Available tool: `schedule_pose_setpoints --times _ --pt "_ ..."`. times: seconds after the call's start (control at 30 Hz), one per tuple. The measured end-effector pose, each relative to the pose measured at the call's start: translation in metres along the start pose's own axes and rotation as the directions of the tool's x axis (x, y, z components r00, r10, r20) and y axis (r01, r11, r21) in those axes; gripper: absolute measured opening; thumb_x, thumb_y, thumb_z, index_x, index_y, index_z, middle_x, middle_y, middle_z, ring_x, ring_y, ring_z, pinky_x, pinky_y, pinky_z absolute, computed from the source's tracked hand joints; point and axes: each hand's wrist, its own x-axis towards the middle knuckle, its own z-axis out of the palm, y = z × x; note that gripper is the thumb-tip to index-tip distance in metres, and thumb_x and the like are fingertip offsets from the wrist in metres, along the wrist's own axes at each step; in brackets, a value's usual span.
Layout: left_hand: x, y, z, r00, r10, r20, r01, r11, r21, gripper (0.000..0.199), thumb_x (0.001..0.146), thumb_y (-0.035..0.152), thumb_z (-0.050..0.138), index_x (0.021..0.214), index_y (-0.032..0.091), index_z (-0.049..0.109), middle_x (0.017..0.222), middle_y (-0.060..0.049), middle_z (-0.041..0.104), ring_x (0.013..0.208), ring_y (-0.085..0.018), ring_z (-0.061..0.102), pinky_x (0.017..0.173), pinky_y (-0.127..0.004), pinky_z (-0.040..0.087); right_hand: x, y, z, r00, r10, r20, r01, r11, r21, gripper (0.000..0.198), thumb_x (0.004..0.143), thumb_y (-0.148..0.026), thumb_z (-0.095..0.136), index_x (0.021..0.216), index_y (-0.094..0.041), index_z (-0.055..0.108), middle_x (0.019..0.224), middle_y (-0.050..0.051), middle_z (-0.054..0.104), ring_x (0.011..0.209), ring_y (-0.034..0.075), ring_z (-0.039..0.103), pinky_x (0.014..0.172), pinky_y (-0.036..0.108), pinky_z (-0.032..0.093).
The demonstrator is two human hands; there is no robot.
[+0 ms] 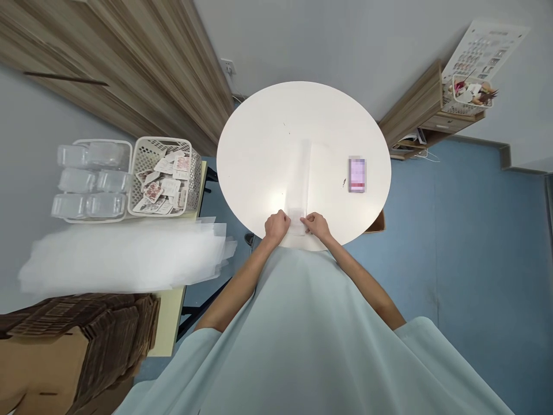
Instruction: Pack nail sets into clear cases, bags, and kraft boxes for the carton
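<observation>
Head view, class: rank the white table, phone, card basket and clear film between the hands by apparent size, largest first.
1. White table
2. Card basket
3. Clear film, though its edges are faint
4. Phone

film (299, 187) on table (254, 150), phone (357, 174) at right

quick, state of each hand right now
Left hand: curled closed at the clear sheet, grip unclear.
Right hand: closed, seemingly pinching the sheet's right edge.
</observation>
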Motion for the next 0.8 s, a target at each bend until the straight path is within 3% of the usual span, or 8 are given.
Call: schedule_pose_setpoints --times 0.17,0.27,0.3,0.37,0.47,0.63,0.7,0.8 --pt "-0.002 0.008 -0.003 0.999 -0.022 0.026 0.019 0.996 0.091 0.025 0.103 0.027 0.045 0.113 0.019 0.067 0.098 -0.015 0.076 0.097 -0.033 0.074 0.085 -0.042 0.055 -0.001 -0.002 -0.001 1.0 -0.008 0.023 0.008 1.0 0.004 0.022 0.097 -0.038 0.071 0.085 -0.022 0.061 0.077 -0.002 0.076 0.063 0.015 0.073 0.068 0.026 0.05" --pt "-0.008 0.011 -0.001 0.993 0.093 -0.078 -0.086 0.992 0.093 0.039 0.103 0.023 0.042 0.136 0.013 0.06 0.128 -0.023 0.07 0.118 -0.037 0.07 0.095 -0.047 0.055 -0.001 0.0 -0.004 1.0 -0.005 0.021 0.005 1.0 0.0 0.022 0.096 -0.038 0.071 0.085 -0.022 0.062 0.08 -0.001 0.078 0.061 0.015 0.072 0.07 0.026 0.051" --pt "-0.01 0.011 0.001 0.974 0.194 -0.119 -0.183 0.979 0.095 0.045 0.103 0.022 0.042 0.144 0.013 0.055 0.141 -0.025 0.064 0.13 -0.037 0.064 0.102 -0.049 0.053 -0.001 0.001 -0.005 1.0 0.0 0.021 0.0 1.0 0.005 0.022 0.096 -0.038 0.072 0.085 -0.022 0.062 0.082 -0.001 0.078 0.061 0.015 0.072 0.07 0.026 0.052" --pt "-0.013 0.009 0.005 0.891 0.437 -0.128 -0.424 0.899 0.112 0.054 0.104 0.025 0.043 0.157 0.015 0.045 0.162 -0.022 0.049 0.152 -0.036 0.046 0.119 -0.052 0.044 0.0 0.004 -0.008 1.0 0.0 0.022 0.0 1.0 0.016 0.021 0.095 -0.038 0.073 0.085 -0.022 0.063 0.083 0.0 0.079 0.06 0.014 0.072 0.071 0.027 0.052" --pt "-0.015 0.001 0.012 0.759 0.65 0.02 -0.648 0.753 0.111 0.063 0.106 0.041 0.048 0.163 0.016 0.039 0.173 -0.018 0.037 0.164 -0.034 0.026 0.132 -0.054 0.026 0.002 0.01 -0.012 1.0 -0.003 0.031 0.001 0.999 0.039 0.021 0.094 -0.038 0.073 0.083 -0.021 0.065 0.079 -0.001 0.078 0.059 0.015 0.072 0.071 0.026 0.052" --pt "-0.013 -0.014 0.022 0.701 0.692 0.173 -0.712 0.694 0.107 0.098 0.092 0.066 0.068 0.167 0.014 0.033 0.177 -0.02 0.027 0.167 -0.035 0.018 0.135 -0.054 0.017 0.009 0.025 -0.02 0.998 0.022 0.056 -0.028 0.995 0.096 0.022 0.092 -0.04 0.075 0.087 -0.02 0.067 0.068 -0.001 0.073 0.058 0.015 0.069 0.062 0.024 0.05" --pt "-0.012 -0.017 0.024 0.692 0.698 0.186 -0.721 0.682 0.123 0.1 0.089 0.058 0.073 0.168 0.014 0.031 0.178 -0.021 0.023 0.167 -0.035 0.016 0.135 -0.054 0.016 0.012 0.029 -0.021 0.998 0.026 0.061 -0.033 0.992 0.123 0.023 0.091 -0.04 0.077 0.091 -0.019 0.067 0.064 -0.002 0.071 0.056 0.015 0.067 0.059 0.024 0.049" --pt "-0.01 -0.017 0.024 0.708 0.68 0.188 -0.705 0.692 0.155 0.084 0.091 0.029 0.067 0.167 0.014 0.034 0.177 -0.02 0.025 0.166 -0.032 0.02 0.135 -0.053 0.019 0.014 0.03 -0.022 0.996 0.026 0.085 -0.041 0.983 0.181 0.024 0.09 -0.04 0.078 0.093 -0.019 0.067 0.059 -0.002 0.068 0.053 0.015 0.065 0.056 0.024 0.048"
